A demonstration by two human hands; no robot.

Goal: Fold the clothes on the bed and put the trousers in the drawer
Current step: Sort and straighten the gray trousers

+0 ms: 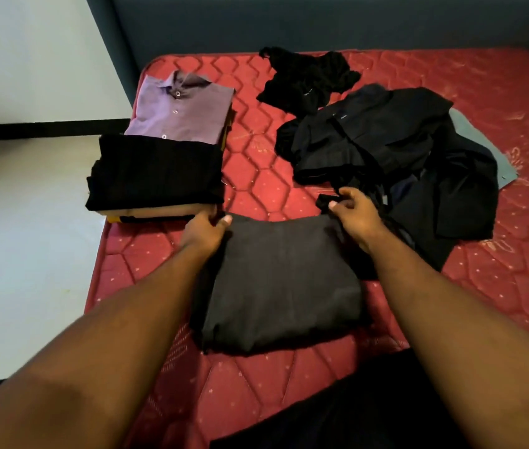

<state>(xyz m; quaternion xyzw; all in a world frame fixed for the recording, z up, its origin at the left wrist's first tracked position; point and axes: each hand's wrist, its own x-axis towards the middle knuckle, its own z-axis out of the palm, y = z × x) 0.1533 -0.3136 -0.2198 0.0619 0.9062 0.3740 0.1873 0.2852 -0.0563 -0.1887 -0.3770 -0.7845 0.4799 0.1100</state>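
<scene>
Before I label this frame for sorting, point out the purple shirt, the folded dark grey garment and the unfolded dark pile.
purple shirt (pixel 178 108), head view, on its buttoned front.
folded dark grey garment (pixel 282 283), head view, on its flat top.
unfolded dark pile (pixel 386 140), head view, on its crumpled middle.

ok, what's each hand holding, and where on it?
Both grip the dark grey folded garment at its far edge: left hand on the far-left corner, right hand pinching black fabric at the far-right corner.

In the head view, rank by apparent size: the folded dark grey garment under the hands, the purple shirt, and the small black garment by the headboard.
1. Folded dark grey garment, though nearest the camera.
2 and 3. Purple shirt and small black garment look alike.
</scene>
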